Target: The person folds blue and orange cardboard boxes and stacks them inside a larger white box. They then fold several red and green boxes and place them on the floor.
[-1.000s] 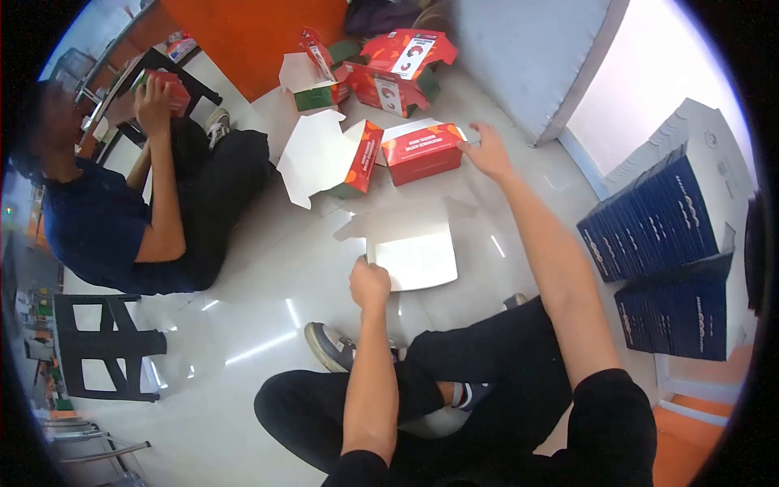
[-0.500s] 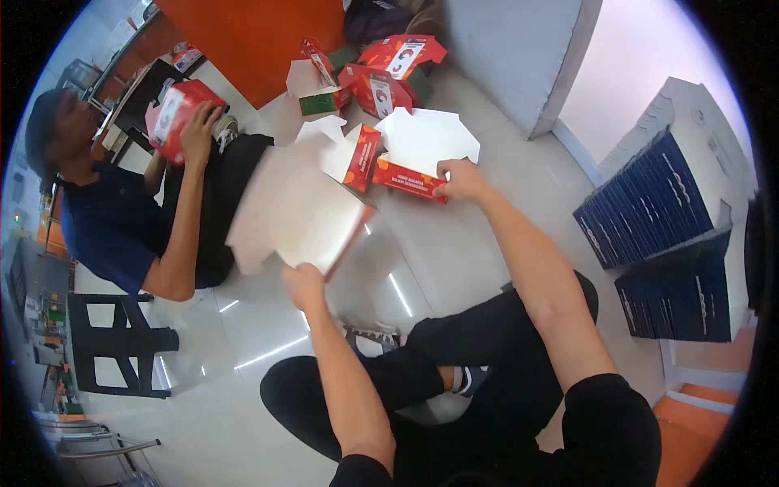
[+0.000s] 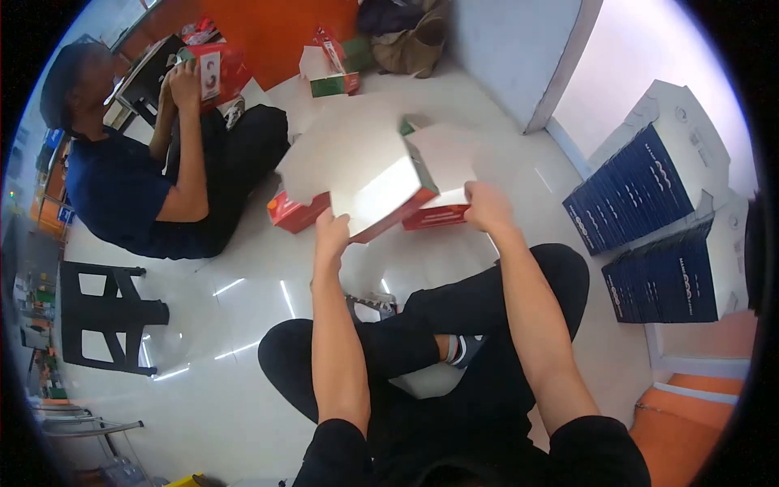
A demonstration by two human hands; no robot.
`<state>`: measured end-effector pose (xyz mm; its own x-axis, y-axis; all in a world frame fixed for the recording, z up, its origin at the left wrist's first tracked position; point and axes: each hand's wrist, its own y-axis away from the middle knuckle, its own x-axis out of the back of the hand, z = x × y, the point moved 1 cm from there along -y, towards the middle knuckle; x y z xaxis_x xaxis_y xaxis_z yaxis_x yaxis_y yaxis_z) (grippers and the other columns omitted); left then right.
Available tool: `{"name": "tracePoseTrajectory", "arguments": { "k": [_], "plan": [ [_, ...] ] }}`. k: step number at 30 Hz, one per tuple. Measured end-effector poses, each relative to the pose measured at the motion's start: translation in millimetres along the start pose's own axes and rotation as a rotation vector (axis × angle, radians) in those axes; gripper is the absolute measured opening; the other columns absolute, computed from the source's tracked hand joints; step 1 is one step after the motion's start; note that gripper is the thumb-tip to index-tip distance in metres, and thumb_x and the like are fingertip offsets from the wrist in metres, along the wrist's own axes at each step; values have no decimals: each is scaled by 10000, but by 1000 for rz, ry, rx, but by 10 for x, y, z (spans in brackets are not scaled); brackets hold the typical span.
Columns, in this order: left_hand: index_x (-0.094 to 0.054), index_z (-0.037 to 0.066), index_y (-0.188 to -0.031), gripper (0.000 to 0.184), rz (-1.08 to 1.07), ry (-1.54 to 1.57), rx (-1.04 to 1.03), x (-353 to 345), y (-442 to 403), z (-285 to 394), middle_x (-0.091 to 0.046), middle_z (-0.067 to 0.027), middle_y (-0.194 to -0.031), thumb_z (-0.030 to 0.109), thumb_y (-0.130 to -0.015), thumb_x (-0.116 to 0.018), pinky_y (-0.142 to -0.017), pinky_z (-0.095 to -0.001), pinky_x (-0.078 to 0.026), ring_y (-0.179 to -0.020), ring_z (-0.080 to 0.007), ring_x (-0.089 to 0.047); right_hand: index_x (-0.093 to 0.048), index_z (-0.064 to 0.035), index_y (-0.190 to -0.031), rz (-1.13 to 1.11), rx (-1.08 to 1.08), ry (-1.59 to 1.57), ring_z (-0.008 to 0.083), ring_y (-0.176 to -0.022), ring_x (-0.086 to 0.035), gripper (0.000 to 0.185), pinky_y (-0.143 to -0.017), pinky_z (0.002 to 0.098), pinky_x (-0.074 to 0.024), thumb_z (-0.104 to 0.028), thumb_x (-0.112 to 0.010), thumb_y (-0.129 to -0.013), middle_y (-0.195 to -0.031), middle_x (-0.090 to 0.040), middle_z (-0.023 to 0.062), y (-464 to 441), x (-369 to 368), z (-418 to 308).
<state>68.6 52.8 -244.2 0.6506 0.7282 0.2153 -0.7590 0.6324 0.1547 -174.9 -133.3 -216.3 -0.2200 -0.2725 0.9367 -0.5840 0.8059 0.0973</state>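
Note:
My left hand [image 3: 331, 237] grips the near edge of an unfolded carton [image 3: 385, 195], white inside and red outside, tilted with its blurred flaps fanning out away from me. My right hand [image 3: 487, 209] is closed on the right corner of a second red carton [image 3: 436, 217] with a white inside. The first carton overlaps the second and hides part of it. Behind the left-hand carton, a third red carton [image 3: 297, 213] shows at the left, mostly covered. A bit of green board peeks out above the overlap.
At the left, a seated person [image 3: 122, 178] handles a red carton [image 3: 223, 75]. An open red and green carton [image 3: 331, 84] lies by the orange panel. Stacked dark blue flat cartons [image 3: 641, 195] stand at right, a black stool [image 3: 109, 316] at left, a bag [image 3: 410, 49] at back.
My left hand has brought its carton rightward, over the one in my right hand. Two red cartons at the back no longer show there. The seated person's carton has moved up and right.

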Motion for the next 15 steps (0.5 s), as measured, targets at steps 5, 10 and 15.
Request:
{"name": "tracePoseTrajectory", "arguments": {
  "k": [5, 10, 15],
  "plan": [
    [-644, 61, -1125, 296, 131, 281, 127, 249, 61, 78, -669, -28, -950, 175, -859, -584, -673, -311, -483, -789, -136, -609, -650, -46, -914, 221, -18, 39, 367, -905, -668, 154, -776, 489, -526, -40, -662, -760, -921, -678, 178, 280, 471, -25],
    [-609, 83, -1130, 275, 257, 336, 3, 534, 120, 293, -681, -4, -1001, 184, -875, -585, -685, -313, -481, -829, -108, -619, -659, -57, -918, 19, 286, -8, 381, -988, -646, 154, -792, 487, -537, -22, -637, -770, -1017, -659, 172, 253, -81, -186],
    [-568, -32, -1274, 367, 232, 119, -162, 394, 326, 465, -648, -114, -1174, 96, -935, -516, -970, -319, -421, -1071, -218, -599, -681, -55, -963, -177, 309, 74, 369, -1034, -644, 181, -827, 459, -556, -31, -618, -795, -1064, -658, 172, 337, -588, -453]
  ]
}}
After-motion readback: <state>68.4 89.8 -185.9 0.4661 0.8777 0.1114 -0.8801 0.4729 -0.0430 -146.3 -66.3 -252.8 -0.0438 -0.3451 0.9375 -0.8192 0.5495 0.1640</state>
